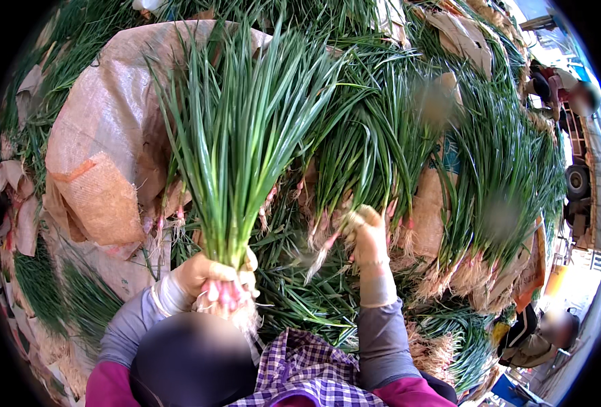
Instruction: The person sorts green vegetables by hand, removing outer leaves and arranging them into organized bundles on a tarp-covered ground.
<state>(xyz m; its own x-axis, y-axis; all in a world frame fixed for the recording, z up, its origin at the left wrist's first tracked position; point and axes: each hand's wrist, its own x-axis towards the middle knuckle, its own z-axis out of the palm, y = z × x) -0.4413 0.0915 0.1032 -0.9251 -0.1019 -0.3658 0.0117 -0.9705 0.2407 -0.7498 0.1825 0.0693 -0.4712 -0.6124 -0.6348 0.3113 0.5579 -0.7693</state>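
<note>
Seen from above, a person's left hand (212, 277) is wrapping its grip tightly around a thick bunch of green onions (242, 149); long leaves are fanning upward and pink bulbs with pale roots are showing below the fist. Well to the right, the right hand (368, 236) is pinching what is looking like one stalk (329, 242), its roots pointing down and left. More onions (504, 149) are lying beyond, and a pale woven sack (103, 139) is lying left of the bunch.

One head-worn fisheye view looks steeply down, close over the left hand (220, 277) and right hand (368, 234), facing the greens (246, 142).
</note>
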